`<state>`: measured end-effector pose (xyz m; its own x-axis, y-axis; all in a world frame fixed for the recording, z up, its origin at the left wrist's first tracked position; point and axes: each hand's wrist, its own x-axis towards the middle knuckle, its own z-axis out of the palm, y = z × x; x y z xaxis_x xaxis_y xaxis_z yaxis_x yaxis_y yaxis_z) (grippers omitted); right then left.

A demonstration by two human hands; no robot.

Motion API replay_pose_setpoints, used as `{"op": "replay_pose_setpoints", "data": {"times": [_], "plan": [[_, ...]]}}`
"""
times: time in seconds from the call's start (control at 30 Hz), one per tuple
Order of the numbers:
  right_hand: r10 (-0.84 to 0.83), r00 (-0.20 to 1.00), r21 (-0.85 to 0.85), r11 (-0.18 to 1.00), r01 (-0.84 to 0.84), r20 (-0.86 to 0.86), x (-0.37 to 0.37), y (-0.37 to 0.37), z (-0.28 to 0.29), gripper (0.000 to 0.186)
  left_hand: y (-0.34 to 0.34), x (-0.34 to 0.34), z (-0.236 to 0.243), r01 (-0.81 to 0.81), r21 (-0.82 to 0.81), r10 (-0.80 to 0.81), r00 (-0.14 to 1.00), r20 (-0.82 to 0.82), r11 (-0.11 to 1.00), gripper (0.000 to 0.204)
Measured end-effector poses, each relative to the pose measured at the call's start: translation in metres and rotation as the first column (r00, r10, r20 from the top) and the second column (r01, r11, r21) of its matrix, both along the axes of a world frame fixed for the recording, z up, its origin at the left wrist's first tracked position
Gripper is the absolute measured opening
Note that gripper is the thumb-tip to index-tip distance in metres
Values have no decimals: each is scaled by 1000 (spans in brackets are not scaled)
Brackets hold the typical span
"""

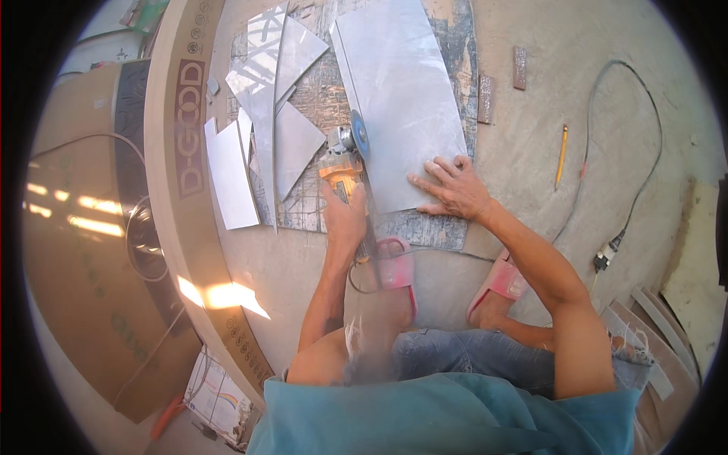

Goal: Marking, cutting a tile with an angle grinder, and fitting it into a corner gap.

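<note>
My left hand grips an orange angle grinder, whose blue disc meets the left edge of a large grey tile. The tile lies on a worn board on the floor. Flat on the tile's near corner rests my right hand, fingers spread, pressing it down. A plume of dust streams back from the disc toward my knees. I squat in pink sandals just behind the board.
Cut tile offcuts lie left of the grinder. A curved cardboard and foam panel runs along the left. A yellow pencil and a power cable with plug lie on the concrete at right, beside stacked slabs.
</note>
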<state>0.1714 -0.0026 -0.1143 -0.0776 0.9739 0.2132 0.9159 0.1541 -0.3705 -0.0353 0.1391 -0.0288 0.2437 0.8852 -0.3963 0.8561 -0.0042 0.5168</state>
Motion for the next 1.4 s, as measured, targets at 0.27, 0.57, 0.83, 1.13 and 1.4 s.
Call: {"op": "replay_pose_setpoints", "data": {"times": [0.27,0.57,0.83,1.13,1.4], "plan": [[78,996,16,997,-78,-48,-45,-36,-1,60,-23,-57,1,-80,-55,94,941,326,995,54],[45,979,-87,996,-28,199,-36,9,26,54,19,-43,41,-74,5,58,814,578,997,49],[-282,959,-268,927,264,-34,33,124,20,59,62,-13,17,32,92,-58,955,293,995,60],[-523,849,-268,809,523,78,25,107,-16,77,118,25,17,148,126,-175,955,241,981,57],[-499,859,-275,815,510,113,32,113,-14,77,147,49,4,195,106,-212,960,182,975,61]]}}
